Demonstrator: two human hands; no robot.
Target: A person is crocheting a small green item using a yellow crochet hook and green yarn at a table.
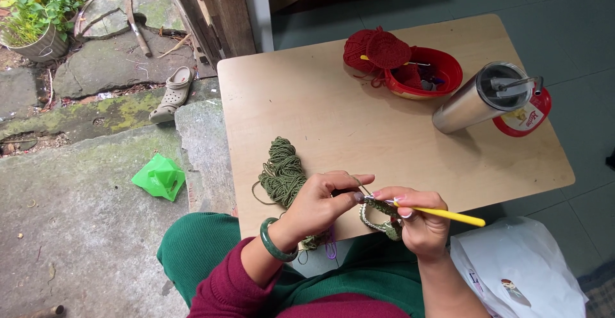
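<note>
Nearest to you, your left hand (318,204) pinches the small green crochet piece (379,217) with closed fingers, and your right hand (419,220) is closed around a yellow crochet hook (448,215) whose tip goes into this piece. The piece hangs at the near edge of the wooden table (359,132), just beside the skein of green yarn (282,172). A red bowl (426,74) with red yarn and a steel tumbler (480,97) stand well apart at the far side.

Count: 1 square light-wood table (359,106), 1 olive-green yarn skein (282,172), 1 yellow-handled crochet hook (442,213), 1 red plastic bowl (435,74), 1 red crocheted piece (377,50), 1 steel tumbler (477,99), 1 red-lidded jar (526,117), 1 grey clog (173,94), 1 green plastic bag (160,177), 1 white plastic bag (519,263).
</note>
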